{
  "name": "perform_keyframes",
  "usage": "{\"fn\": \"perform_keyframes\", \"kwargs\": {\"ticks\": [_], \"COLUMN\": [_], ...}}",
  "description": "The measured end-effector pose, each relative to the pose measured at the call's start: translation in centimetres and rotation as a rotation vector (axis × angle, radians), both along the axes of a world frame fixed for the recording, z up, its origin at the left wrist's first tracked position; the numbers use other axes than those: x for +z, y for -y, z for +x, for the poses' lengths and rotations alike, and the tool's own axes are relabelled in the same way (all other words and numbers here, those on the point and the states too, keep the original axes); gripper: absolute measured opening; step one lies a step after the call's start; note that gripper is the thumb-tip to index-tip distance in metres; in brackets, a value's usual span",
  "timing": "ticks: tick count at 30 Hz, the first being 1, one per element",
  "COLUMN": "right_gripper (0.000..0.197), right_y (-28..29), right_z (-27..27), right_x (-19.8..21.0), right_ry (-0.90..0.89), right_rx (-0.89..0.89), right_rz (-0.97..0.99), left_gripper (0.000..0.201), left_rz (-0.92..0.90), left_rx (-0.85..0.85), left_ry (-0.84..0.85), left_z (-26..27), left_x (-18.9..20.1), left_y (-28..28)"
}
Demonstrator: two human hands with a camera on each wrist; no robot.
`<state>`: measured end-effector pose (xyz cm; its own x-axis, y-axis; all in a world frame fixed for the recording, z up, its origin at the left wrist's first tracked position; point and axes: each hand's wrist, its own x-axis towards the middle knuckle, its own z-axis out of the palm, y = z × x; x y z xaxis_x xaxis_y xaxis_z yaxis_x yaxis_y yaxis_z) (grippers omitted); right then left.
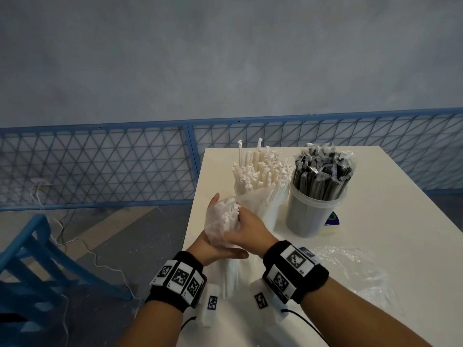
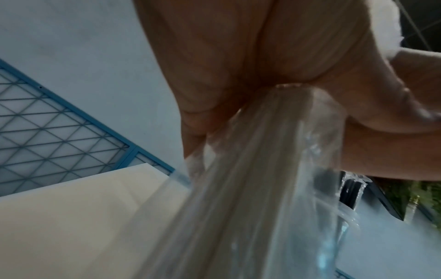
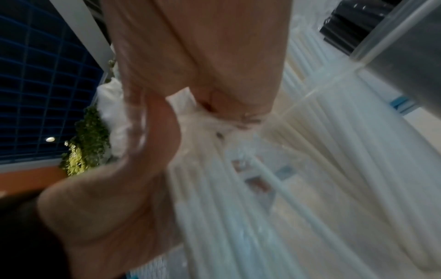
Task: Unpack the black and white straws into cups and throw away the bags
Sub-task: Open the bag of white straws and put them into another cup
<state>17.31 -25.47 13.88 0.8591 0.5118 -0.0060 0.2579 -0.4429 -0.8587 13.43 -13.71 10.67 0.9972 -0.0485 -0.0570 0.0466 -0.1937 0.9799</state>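
Gripping a clear bag of white straws, both hands meet over the near-left part of the table. The left hand holds the bundle from below and behind, thumb curled under it and fingertips showing above the top of the bag; in the left wrist view its palm and fingers wrap the plastic-covered straws. The right hand clasps the bundle from the right, its fingers curled over the bag's upper part; the right wrist view shows its fingers pinching crumpled plastic at the straws' ends. The bundle stands roughly upright, tilted a little left, its lower end reaching down toward the table between the wrists.

Just behind the hands stands a clear cup full of white straws, a few sticking up above the rest. Beside it on the right, a second cup holds black straws in clear wrappers. A small blue-and-green label lies on the table behind that cup. An empty bag lies crumpled on the table to the right of the right wrist. Both wrists wear black bands with square markers. A blue mesh fence runs behind the table, and a blue chair stands at left.
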Motion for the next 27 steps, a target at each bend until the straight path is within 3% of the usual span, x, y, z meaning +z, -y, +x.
{"fn": "perform_keyframes", "kwargs": {"ticks": [3, 8, 9, 11, 13, 17, 20, 23, 27], "right_gripper": [0.031, 0.025, 0.025, 0.018, 0.010, 0.008, 0.004, 0.004, 0.006], "right_y": [-0.5, -0.2, -0.1, 0.2, 0.4, 0.5, 0.8, 1.2, 1.3], "right_z": [-0.6, -0.2, -0.1, 0.3, 0.7, 0.9, 0.9, 0.8, 0.1], "right_x": [-0.2, 0.6, 0.6, 0.6, 0.7, 1.3, 2.1, 3.1, 5.0], "right_ry": [-0.079, -0.131, -0.136, -0.154, -0.191, -0.197, -0.207, -0.128, -0.040], "right_rx": [-0.189, -0.239, -0.247, -0.284, -0.305, -0.279, -0.248, -0.228, -0.201], "right_rz": [0.124, 0.214, 0.254, 0.360, 0.441, 0.532, 0.629, 0.697, 0.800], "left_gripper": [0.084, 0.035, 0.037, 0.087, 0.105, 0.061, 0.039, 0.033, 0.044], "left_rz": [0.067, 0.005, -0.004, -0.060, -0.142, -0.196, -0.157, -0.092, -0.092], "left_rx": [0.011, 0.018, 0.018, 0.023, 0.076, 0.233, 0.333, 0.401, 0.459], "left_ry": [-0.029, -0.084, -0.094, -0.076, -0.077, 0.025, 0.063, 0.074, 0.014], "left_z": [0.1, -0.2, -0.3, -0.3, -0.2, 0.1, 0.4, 0.6, 0.7], "left_x": [0.2, 0.4, 0.6, 0.1, -0.3, 0.4, 0.9, 0.9, 0.5], "left_y": [1.1, 1.9, 1.9, 1.7, 1.7, 2.7, 3.0, 2.8, 2.6]}}
